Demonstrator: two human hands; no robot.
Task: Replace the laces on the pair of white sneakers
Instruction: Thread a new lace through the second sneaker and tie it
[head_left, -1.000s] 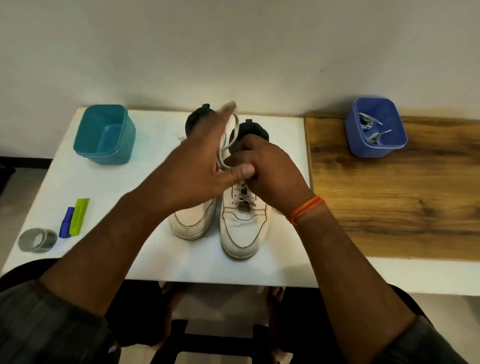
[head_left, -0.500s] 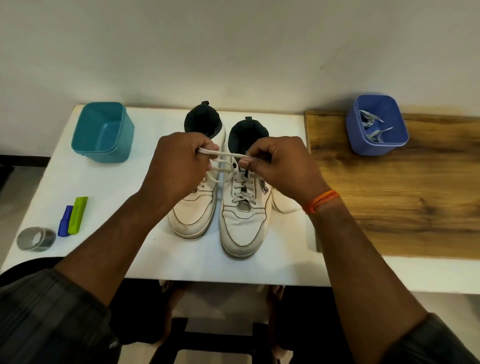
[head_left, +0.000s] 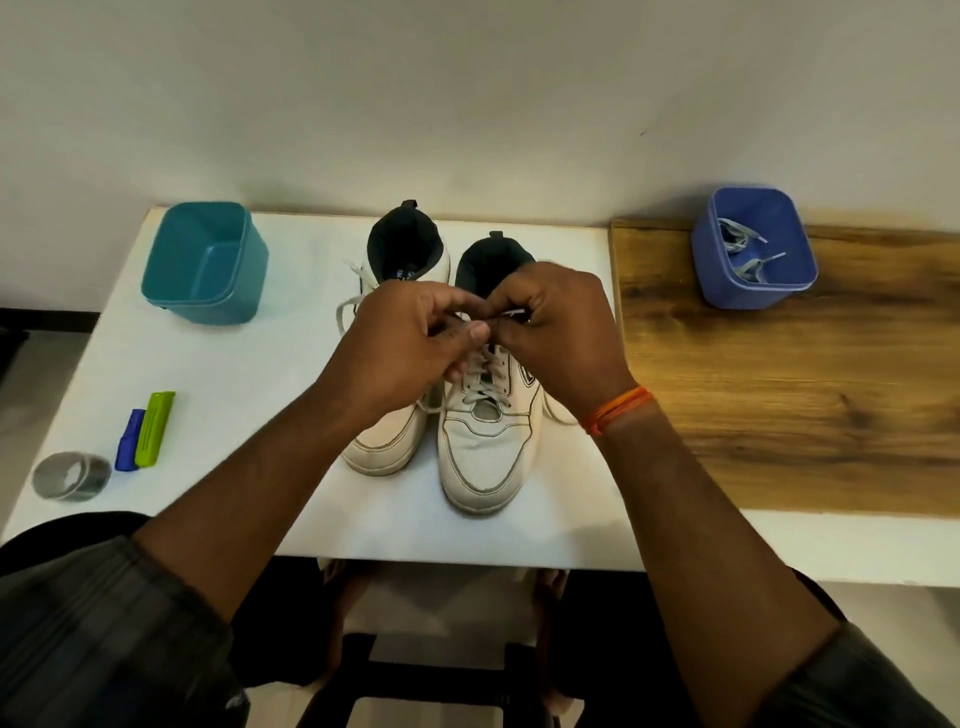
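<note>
My sneakers (head_left: 483, 441) are white with black collars and pale grey laces (head_left: 485, 379). An orange thread band (head_left: 615, 410) circles my wrist. One tub (head_left: 205, 265) is teal, another (head_left: 753, 249) blue; the board (head_left: 805, 374) shows brown woodgrain.

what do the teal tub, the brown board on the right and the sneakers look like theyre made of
Teal tub: likely moulded plastic, smooth with a soft sheen and a uniform colour.
Brown board: wood or a wood-look laminate, with visible grain streaks and a matte finish.
White sneakers: probably leather or synthetic leather, smooth stitched panels with dark outlines, scuffed around the toes.
</note>
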